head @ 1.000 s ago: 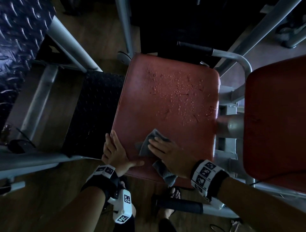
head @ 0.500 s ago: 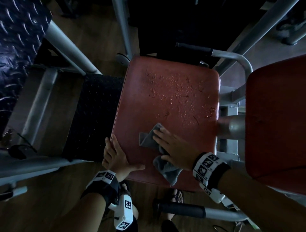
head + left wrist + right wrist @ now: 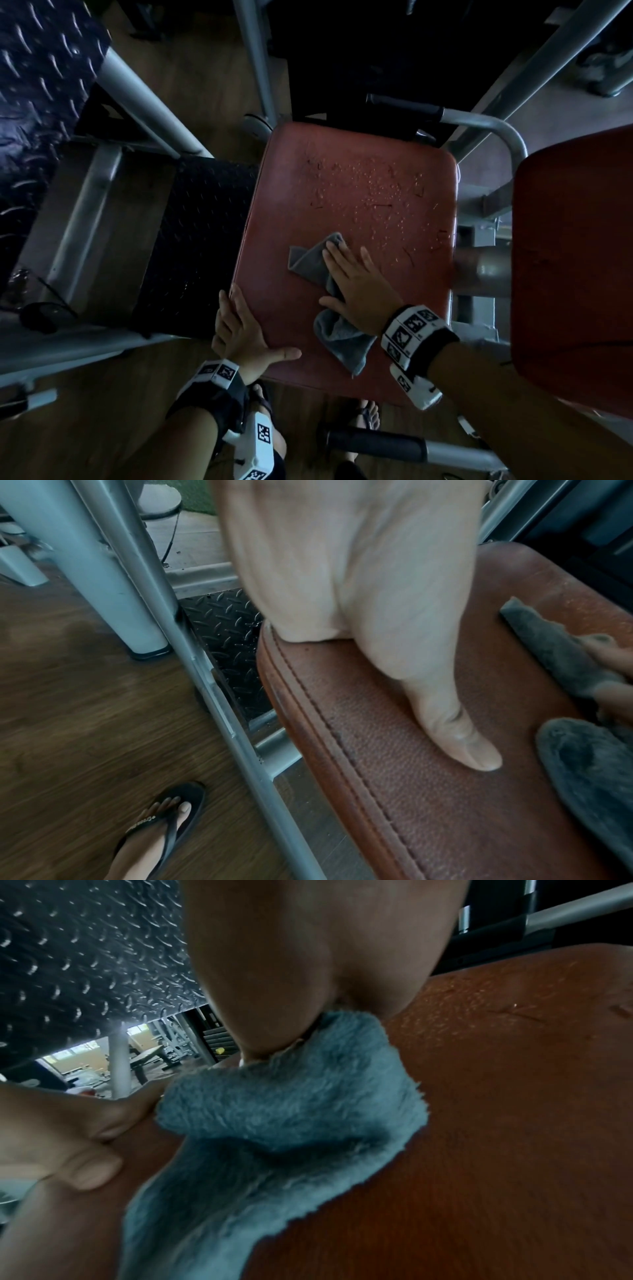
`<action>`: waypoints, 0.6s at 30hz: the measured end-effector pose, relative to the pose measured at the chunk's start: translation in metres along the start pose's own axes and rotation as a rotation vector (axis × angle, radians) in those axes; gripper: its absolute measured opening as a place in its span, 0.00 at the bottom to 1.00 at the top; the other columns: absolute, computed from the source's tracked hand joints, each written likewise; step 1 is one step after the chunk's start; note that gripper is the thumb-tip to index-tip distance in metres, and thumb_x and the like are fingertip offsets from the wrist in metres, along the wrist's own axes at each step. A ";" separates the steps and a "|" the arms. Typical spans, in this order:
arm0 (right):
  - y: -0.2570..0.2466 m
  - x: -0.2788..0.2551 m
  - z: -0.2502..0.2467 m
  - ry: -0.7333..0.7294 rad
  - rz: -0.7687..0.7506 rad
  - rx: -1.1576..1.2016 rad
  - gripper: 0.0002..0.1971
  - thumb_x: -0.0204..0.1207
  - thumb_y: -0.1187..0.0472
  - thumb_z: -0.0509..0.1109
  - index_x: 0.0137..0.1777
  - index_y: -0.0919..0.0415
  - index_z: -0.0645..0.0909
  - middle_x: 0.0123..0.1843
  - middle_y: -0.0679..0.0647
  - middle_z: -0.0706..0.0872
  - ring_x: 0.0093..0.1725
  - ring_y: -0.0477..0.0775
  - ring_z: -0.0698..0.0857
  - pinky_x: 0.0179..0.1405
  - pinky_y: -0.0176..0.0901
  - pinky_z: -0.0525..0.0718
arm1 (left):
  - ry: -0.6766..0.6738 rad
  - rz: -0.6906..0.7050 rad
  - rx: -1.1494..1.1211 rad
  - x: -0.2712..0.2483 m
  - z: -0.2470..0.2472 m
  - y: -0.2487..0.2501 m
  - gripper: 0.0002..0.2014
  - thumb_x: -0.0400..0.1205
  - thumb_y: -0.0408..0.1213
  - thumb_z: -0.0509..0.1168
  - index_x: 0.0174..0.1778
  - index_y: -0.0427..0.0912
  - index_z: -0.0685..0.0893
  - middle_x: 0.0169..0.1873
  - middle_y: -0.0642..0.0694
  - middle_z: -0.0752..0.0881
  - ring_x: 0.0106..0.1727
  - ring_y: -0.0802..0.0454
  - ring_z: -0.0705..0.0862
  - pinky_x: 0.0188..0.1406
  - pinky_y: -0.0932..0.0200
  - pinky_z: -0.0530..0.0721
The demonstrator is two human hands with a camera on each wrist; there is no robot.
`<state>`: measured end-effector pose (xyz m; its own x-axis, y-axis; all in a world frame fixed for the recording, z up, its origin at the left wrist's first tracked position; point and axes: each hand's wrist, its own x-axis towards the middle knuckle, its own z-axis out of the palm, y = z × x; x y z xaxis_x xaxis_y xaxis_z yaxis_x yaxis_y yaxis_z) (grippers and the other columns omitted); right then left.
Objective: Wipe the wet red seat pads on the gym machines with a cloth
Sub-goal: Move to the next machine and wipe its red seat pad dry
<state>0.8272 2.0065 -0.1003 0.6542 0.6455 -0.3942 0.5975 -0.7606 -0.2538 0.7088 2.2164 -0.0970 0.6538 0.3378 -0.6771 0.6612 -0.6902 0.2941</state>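
Dim gym; wet red seat pad (image 3: 349,205) over wood floor (image 3: 85,428).

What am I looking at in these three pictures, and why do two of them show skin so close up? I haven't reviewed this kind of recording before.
No robot here: a person wears three cameras. The head view looks down from the forehead; the other two sit on the wrists, on the marked bands, and look along each hand, so the skin fills them.

The red seat pad belongs to a gym machine with grey metal tubing. Water droplets bead on its far half; the near half looks free of them.

The right hand lies flat, fingers straight, pressing a grey cloth onto the pad. The right wrist view shows that cloth bunched under the palm.

The left hand rests on the pad's near left corner, thumb on top, holding nothing.

A second red pad is on the right.
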 end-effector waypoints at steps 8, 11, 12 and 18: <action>0.008 -0.019 0.009 0.018 0.051 0.030 0.43 0.80 0.32 0.41 0.86 0.62 0.44 0.88 0.55 0.44 0.87 0.54 0.43 0.85 0.61 0.45 | -0.015 0.008 -0.027 0.000 -0.002 0.001 0.85 0.48 0.70 0.81 0.77 0.53 0.17 0.82 0.43 0.25 0.86 0.36 0.39 0.83 0.33 0.52; 0.011 -0.001 0.001 0.025 0.069 0.105 0.46 0.77 0.29 0.38 0.87 0.61 0.45 0.88 0.53 0.44 0.87 0.52 0.42 0.85 0.61 0.42 | -0.024 0.013 -0.043 0.001 -0.002 -0.001 0.85 0.48 0.70 0.81 0.77 0.54 0.16 0.82 0.44 0.24 0.85 0.37 0.37 0.82 0.33 0.51; 0.011 0.003 -0.002 0.026 0.073 0.134 0.46 0.76 0.29 0.38 0.87 0.61 0.46 0.88 0.52 0.45 0.87 0.51 0.42 0.85 0.60 0.41 | -0.025 0.014 -0.041 0.001 -0.002 -0.001 0.85 0.48 0.71 0.81 0.77 0.54 0.16 0.82 0.44 0.24 0.85 0.36 0.37 0.82 0.33 0.51; -0.010 -0.013 0.002 -0.021 -0.090 0.111 0.44 0.79 0.31 0.47 0.87 0.60 0.47 0.88 0.52 0.47 0.87 0.54 0.45 0.83 0.55 0.36 | -0.011 0.009 -0.025 -0.001 -0.002 0.001 0.85 0.47 0.71 0.81 0.77 0.54 0.17 0.82 0.44 0.25 0.86 0.35 0.40 0.82 0.33 0.54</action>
<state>0.8119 2.0057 -0.0946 0.5894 0.7109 -0.3836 0.5976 -0.7032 -0.3851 0.7095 2.2170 -0.0947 0.6560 0.3244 -0.6814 0.6643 -0.6768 0.3172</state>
